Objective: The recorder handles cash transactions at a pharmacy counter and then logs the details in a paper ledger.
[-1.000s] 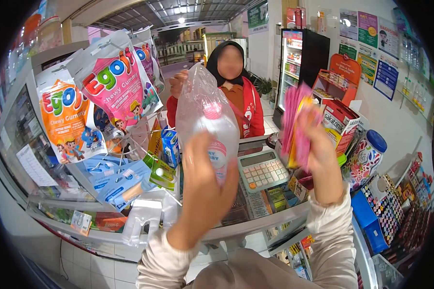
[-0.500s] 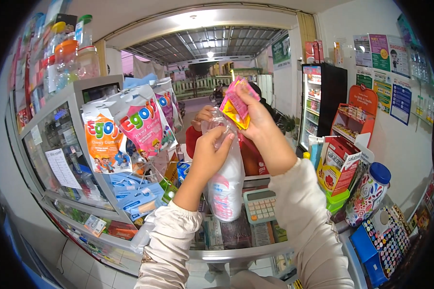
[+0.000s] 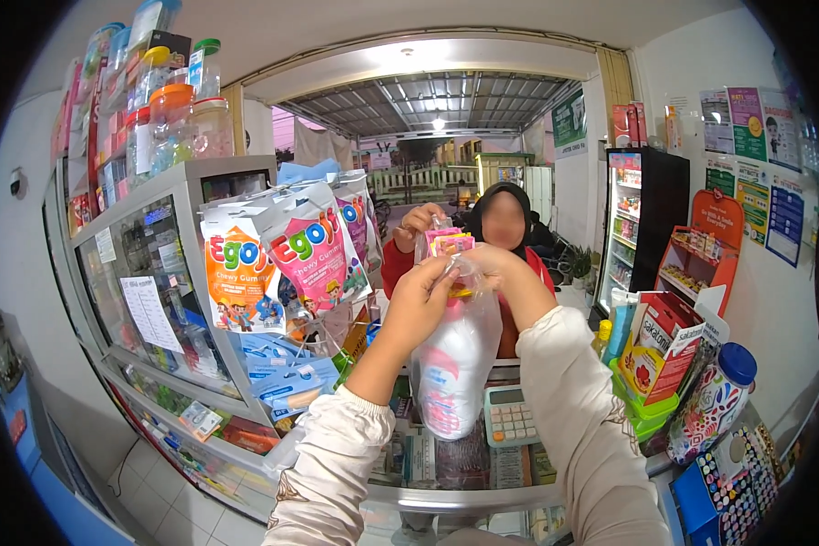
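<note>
A clear plastic bag [image 3: 453, 387] with a white pack in it, printed pink and blue, hangs upright over the counter. My left hand [image 3: 419, 296] is closed on the near rim of its mouth. Closed around pink and yellow sachets [image 3: 448, 241], my right hand [image 3: 500, 268] is at the bag's mouth; its fingertips are partly hidden. Pink tops of the sachets show above my fingers, and some yellow shows through the plastic below. Across the counter, another person's hand [image 3: 419, 221] is raised beside the bag's far side; what it grips is unclear.
Gummy pouches [image 3: 311, 250] hang at the left before a glass cabinet [image 3: 159, 305]. A calculator [image 3: 511, 417] lies on the glass counter [image 3: 464, 496]. To the right stand a red and yellow box [image 3: 657, 346], a patterned jar [image 3: 712, 400] and a blue rack [image 3: 701, 496]. The other person [image 3: 511, 238] faces me.
My right hand has brought the sachets down to the bag's mouth. The view has shifted, and the person across the counter now shows more fully.
</note>
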Action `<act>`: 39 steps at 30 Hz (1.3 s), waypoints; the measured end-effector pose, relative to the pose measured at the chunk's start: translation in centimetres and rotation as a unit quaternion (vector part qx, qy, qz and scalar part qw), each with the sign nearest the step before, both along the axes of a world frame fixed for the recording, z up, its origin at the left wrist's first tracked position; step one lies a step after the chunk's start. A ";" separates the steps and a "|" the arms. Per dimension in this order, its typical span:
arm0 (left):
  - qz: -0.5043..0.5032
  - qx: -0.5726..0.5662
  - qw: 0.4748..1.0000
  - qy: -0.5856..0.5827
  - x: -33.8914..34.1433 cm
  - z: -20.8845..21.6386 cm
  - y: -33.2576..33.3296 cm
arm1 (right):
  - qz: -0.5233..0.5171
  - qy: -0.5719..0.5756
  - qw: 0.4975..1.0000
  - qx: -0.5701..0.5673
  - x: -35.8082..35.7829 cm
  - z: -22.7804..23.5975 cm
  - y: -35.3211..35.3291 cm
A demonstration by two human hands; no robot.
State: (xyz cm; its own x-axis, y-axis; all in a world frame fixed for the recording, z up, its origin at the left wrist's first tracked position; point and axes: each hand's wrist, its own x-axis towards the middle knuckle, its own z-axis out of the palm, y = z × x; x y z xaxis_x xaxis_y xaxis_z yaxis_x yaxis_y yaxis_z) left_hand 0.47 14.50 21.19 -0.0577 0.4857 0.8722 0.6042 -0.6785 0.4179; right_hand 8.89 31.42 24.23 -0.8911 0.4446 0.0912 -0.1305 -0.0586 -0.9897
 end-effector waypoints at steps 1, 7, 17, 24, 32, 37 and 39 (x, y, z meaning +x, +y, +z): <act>0.018 0.018 0.999 0.030 0.0 0.2 0.2 | -0.018 -0.020 0.997 0.069 1.5 1.0 -1.4; 0.007 0.005 0.998 0.067 1.5 1.2 1.1 | 0.049 -0.192 0.830 0.521 0.6 1.9 3.4; -0.030 0.008 0.999 -0.033 1.1 0.9 0.5 | 0.044 -0.151 0.737 0.658 0.0 2.0 1.7; -0.029 0.031 0.992 -0.115 0.6 1.1 1.1 | 0.013 -0.089 0.726 0.682 0.7 3.1 0.3; 0.019 0.043 0.995 -0.093 -0.2 1.2 2.2 | -0.228 0.222 0.917 0.241 3.2 2.0 -4.7; 0.044 0.051 0.991 -0.114 1.0 1.5 1.8 | -0.420 0.340 0.818 0.198 3.7 -9.8 -11.0; 0.056 0.044 0.993 -0.089 1.7 1.6 1.2 | -0.480 0.212 0.766 0.372 3.8 -14.3 -13.9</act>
